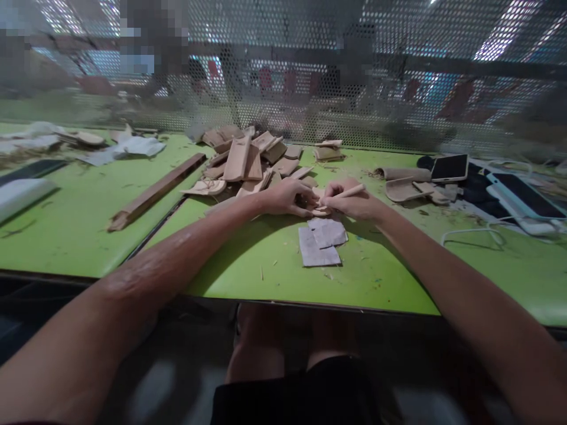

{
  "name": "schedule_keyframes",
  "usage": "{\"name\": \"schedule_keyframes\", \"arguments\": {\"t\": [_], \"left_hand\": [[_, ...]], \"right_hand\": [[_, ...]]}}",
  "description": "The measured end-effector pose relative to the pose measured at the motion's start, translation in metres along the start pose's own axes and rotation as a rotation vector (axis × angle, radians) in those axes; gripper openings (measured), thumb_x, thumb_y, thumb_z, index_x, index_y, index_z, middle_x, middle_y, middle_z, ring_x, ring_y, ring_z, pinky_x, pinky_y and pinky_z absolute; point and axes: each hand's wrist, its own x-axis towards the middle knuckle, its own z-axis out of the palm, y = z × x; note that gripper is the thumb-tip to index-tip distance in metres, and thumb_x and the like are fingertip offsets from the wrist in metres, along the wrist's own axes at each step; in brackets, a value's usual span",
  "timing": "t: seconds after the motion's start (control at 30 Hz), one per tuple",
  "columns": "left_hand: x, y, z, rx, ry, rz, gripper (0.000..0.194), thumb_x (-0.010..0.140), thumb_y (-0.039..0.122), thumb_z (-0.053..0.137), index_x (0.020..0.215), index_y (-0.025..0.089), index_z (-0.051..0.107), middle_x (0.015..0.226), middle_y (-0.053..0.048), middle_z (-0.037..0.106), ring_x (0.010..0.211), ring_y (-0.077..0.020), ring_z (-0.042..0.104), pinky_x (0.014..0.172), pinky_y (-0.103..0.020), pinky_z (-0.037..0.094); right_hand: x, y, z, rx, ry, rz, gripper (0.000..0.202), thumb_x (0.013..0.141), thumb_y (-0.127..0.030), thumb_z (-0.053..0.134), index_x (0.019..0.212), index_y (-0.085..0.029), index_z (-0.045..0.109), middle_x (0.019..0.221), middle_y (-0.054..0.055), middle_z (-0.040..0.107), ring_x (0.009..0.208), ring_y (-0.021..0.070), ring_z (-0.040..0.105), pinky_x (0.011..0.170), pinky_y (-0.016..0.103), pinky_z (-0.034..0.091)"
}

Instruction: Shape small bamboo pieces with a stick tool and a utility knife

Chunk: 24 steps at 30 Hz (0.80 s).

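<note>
My left hand (pixel 290 198) is closed at the edge of a small pale wooden piece (pixel 322 212), steadying it low over the green table. In my right hand (pixel 348 203) is a slim pale wooden-handled tool (pixel 353 192), held like a pencil and slanting up to the right. Its working tip is hidden by my fingers, against the wooden piece. Two overlapping grey sheets, like sandpaper (pixel 312 255), lie just in front of my hands. Behind my left hand is a heap of curved bamboo pieces (pixel 239 158).
A long wooden bar (pixel 155 193) lies to the left. On the right are curved bamboo pieces (pixel 401 190), a dark-screened phone (pixel 449 167), a light blue device (pixel 525 198) and a white cable (pixel 465 231). A perforated metal screen (pixel 283 112) stands behind the green table (pixel 248 265).
</note>
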Motion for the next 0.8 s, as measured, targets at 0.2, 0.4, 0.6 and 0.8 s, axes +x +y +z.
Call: {"name": "schedule_keyframes", "arguments": {"t": [0.2, 0.4, 0.6, 0.8], "left_hand": [[0.000, 0.001, 0.001, 0.016, 0.006, 0.011, 0.035, 0.081, 0.041, 0.082, 0.105, 0.016, 0.079, 0.105, -0.010, 0.078, 0.089, -0.0176, 0.072, 0.079, -0.027, 0.053], [-0.001, 0.004, 0.000, 0.021, 0.001, 0.017, 0.033, 0.084, 0.044, 0.079, 0.100, 0.016, 0.079, 0.110, -0.011, 0.078, 0.095, -0.0190, 0.072, 0.082, -0.028, 0.054], [-0.001, 0.005, -0.002, 0.026, -0.023, 0.010, 0.039, 0.085, 0.045, 0.078, 0.111, 0.016, 0.078, 0.109, -0.011, 0.077, 0.091, -0.0179, 0.072, 0.082, -0.029, 0.054], [-0.001, 0.005, -0.004, -0.028, -0.017, 0.030, 0.030, 0.085, 0.043, 0.078, 0.098, 0.016, 0.078, 0.108, -0.011, 0.078, 0.098, -0.0191, 0.072, 0.084, -0.028, 0.054]], "right_hand": [[0.002, 0.001, -0.009, -0.027, -0.067, -0.007, 0.024, 0.080, -0.014, 0.072, 0.064, -0.022, 0.056, 0.059, 0.003, 0.061, 0.053, 0.0143, 0.054, 0.047, 0.027, 0.037], [0.001, 0.004, -0.015, -0.010, -0.100, -0.032, 0.025, 0.082, -0.013, 0.070, 0.064, -0.022, 0.054, 0.057, 0.002, 0.059, 0.055, 0.0148, 0.056, 0.050, 0.026, 0.040], [0.000, 0.012, -0.017, 0.100, -0.131, -0.025, 0.024, 0.082, -0.017, 0.072, 0.068, -0.022, 0.053, 0.061, 0.001, 0.059, 0.059, 0.0160, 0.059, 0.052, 0.027, 0.044], [-0.003, 0.013, -0.008, 0.155, -0.059, -0.016, 0.020, 0.084, -0.022, 0.073, 0.073, -0.021, 0.057, 0.061, 0.000, 0.059, 0.055, 0.0134, 0.053, 0.048, 0.025, 0.036]]}}
